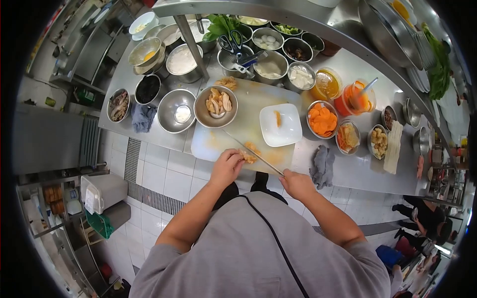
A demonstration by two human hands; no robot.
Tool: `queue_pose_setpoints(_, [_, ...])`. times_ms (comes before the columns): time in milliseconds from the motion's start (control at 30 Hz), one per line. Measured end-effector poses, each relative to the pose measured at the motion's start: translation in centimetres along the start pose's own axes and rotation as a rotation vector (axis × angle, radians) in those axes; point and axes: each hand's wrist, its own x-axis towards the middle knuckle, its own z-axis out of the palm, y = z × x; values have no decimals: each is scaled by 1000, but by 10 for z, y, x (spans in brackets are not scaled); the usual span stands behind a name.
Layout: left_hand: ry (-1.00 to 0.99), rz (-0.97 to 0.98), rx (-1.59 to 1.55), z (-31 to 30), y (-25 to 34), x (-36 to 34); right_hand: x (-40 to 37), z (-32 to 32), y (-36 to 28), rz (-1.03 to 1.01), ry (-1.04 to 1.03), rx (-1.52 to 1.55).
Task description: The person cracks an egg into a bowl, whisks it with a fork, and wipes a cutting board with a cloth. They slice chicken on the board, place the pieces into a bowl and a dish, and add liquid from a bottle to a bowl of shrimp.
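My right hand is wrapped round the handle of a long knife, whose blade slants up to the left over the white cutting board. My left hand has its fingers bent together on an orange-brown piece of meat at the board's near edge, beside the blade. Beyond the knife stands a steel bowl with cooked-looking meat pieces, probably chicken. A white square dish holds one small orange-brown strip. More meat lies at the board's far edge.
Steel containers of ingredients crowd the back, with scissors among them. Sliced carrots fill a bowl at right, near a grey cloth. A metal shelf crosses overhead. Other people are far right.
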Motion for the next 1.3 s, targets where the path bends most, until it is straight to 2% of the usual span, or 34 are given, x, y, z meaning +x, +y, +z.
queue_pose_setpoints(33, [-11,-60,-6,0,1,-3,-12,-5,0,4,15,26])
queue_pose_setpoints(167, [-15,-71,59,1,5,6,-52,-43,-13,40,-24,31])
queue_pose_setpoints(233, [9,14,81,3,1,9,-66,-49,-15,68,-78,10])
queue_pose_setpoints(267, [8,15,82,4,0,9,-70,-50,-16,95,-129,-13])
queue_pose_setpoints(367, [-21,9,94,9,1,12,-74,-49,-24,133,-95,-33])
queue_pose_setpoints(467, [1,-17,76,10,12,22,-73,-74,-44,204,-159,-34])
queue_pose_setpoints(567, [-36,-43,99,11,13,26,-65,-54,-36,217,-183,0])
queue_pose_setpoints(667, [-27,-60,68,18,8,24,-25,7,-17,145,-110,78])
queue_pose_setpoints(767, [-26,-39,88,14,7,17,12,1,-33,166,-96,98])
queue_pose_setpoints(867, [-75,-103,79,10,7,9,16,2,-18,139,-93,127])
queue_pose_setpoints(967, [-70,-110,57,6,11,11,-14,5,8,78,-20,147])
queue_pose_setpoints(1067, [-77,-94,100,-5,24,29,-72,15,31,139,-28,284])
queue_pose_setpoints(1133, [-231,-186,91,-9,32,42,-103,13,39,192,-69,336])
queue_pose_setpoints(1200, [-287,-156,146,-8,37,56,-122,18,47,369,-208,437])
queue_pose_setpoints(1300, [-400,-100,205,4,33,67,-121,25,46,366,-210,538])
